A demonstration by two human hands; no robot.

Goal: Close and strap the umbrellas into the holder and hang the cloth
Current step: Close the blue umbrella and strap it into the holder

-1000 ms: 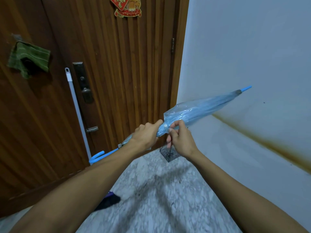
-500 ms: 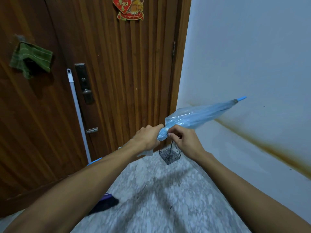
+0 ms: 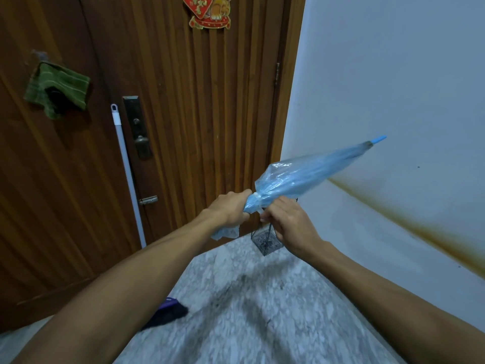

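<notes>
Holding: we have the folded blue umbrella (image 3: 301,177) in both hands, out in front of us and above the floor, its canopy gathered and slanting up to the right toward the white wall (image 3: 393,74)
Left hand: our left hand (image 3: 229,210) is closed in a fist around the umbrella's lower part, the fingers wrapped fully round it; a loose bit of blue canopy hangs out below the fist
Right hand: our right hand (image 3: 286,224) sits just beside the left, under the gathered end of the canopy, with thumb and fingertips pinched together at a small white piece there; we cannot tell whether that piece is the strap or its fastener
Umbrella tip: the blue tip (image 3: 379,139) points up and right, in front of the wall
Holder: a wire holder (image 3: 266,243) stands on the floor in the corner by the door and wall, below our hands and partly hidden by the right one
Cloth: the green cloth (image 3: 56,89) hangs on the wooden door (image 3: 183,114), high at the left, well apart from the umbrella
Pole: a white pole (image 3: 127,166) leans against the door near the lock plate
Floor: a dark purple-edged object (image 3: 168,312) lies on the marble floor (image 3: 249,311) beside our left forearm; we cannot make out what it is
</notes>
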